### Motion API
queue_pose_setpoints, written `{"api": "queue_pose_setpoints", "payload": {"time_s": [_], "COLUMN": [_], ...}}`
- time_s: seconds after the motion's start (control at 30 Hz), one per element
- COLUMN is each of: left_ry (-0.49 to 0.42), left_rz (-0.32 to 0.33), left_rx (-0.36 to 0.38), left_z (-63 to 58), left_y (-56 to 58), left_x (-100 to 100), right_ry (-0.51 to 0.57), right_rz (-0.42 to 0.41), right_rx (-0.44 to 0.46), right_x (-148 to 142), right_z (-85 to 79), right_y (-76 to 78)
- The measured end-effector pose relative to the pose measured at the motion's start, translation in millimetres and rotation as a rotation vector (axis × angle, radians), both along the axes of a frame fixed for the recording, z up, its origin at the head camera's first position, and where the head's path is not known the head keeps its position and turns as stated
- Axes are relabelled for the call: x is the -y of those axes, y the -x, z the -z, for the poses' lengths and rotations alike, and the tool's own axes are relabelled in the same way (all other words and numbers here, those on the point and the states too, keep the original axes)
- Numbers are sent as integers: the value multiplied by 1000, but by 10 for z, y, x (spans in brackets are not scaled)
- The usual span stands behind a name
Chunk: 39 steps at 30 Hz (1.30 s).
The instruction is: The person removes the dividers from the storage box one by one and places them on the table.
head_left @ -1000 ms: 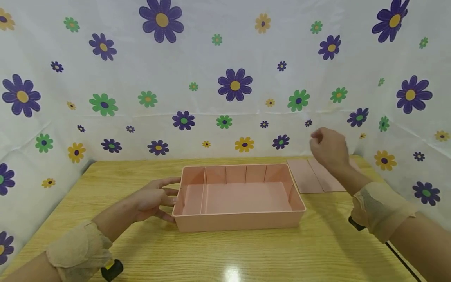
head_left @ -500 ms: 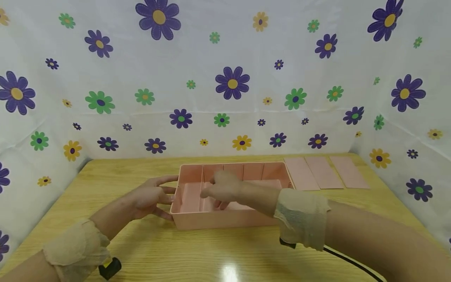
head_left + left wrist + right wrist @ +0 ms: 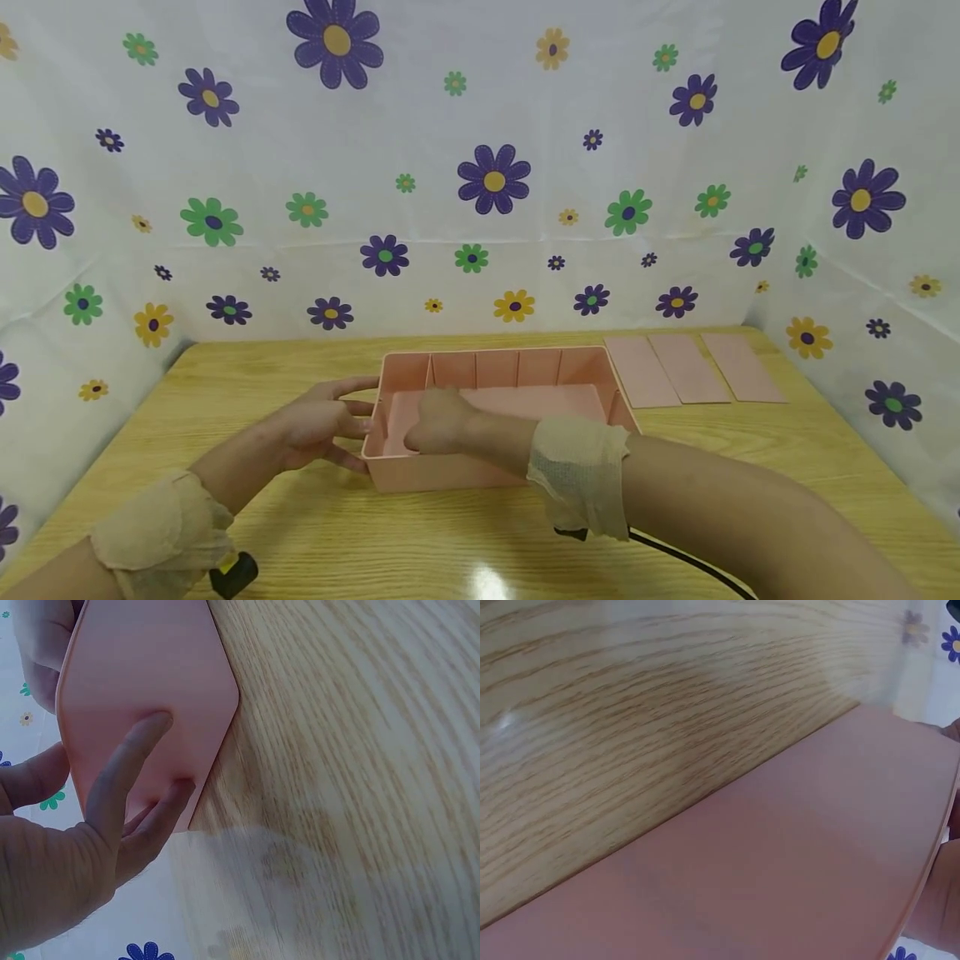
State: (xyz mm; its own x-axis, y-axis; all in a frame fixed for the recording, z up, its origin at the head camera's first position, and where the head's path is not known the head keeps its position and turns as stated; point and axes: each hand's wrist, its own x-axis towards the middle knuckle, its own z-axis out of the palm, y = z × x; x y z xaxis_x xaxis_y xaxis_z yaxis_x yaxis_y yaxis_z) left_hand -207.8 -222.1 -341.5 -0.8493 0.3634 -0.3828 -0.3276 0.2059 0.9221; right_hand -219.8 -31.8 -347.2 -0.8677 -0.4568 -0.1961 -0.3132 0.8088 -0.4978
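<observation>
A pink plastic box (image 3: 450,475) with an open top stands on the table. Near its left end, a thin upright divider (image 3: 431,372) crosses it from back to front. My right hand (image 3: 444,421) is down inside the box at this divider, gripping it, thumb to the left side; the hand covers most of the panel. My left hand (image 3: 318,423) spreads its fingers against the outside of the box's left end, as the left wrist view shows: fingertips (image 3: 161,720) press the end wall. In the right wrist view the front wall (image 3: 765,847) hides most of the right hand.
Three flat pink panels (image 3: 690,367) lie side by side on the wood-grain table (image 3: 360,550), to the right of the box. A white flowered cloth (image 3: 420,108) hangs at the back and sides. A black cable (image 3: 693,560) trails from my right wrist.
My right hand has moved left and down from above the panels at the right, reaching into the box to the divider. The left hand stays at the box's left end.
</observation>
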Motion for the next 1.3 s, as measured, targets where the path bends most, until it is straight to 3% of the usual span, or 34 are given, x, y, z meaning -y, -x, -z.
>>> {"api": "queue_pose_setpoints", "payload": {"time_s": [0.23,0.53,0.87,0.93,1.1,1.3], "left_ry": [9,23,29,23,10,7], "left_rz": [1,2,-2,2,10,16], "left_rx": [1,-6,0,3,12,15], "left_z": [-8,-7,-26,-25,-21,1], "left_y": [0,4,-3,0,4,16], "left_x": [-5,3,-5,4,29,8], "right_ry": [2,51,131,170,397,649], "right_rz": [61,116,112,110,66,165], "right_rx": [-36,-12,0,-5,32,80], "right_x": [29,20,-20,-45,-202,-645], "right_z": [-56,-201,-559,-660,-885,-1028], "right_y": [-22,-65,-130,-146,-173,-169]}}
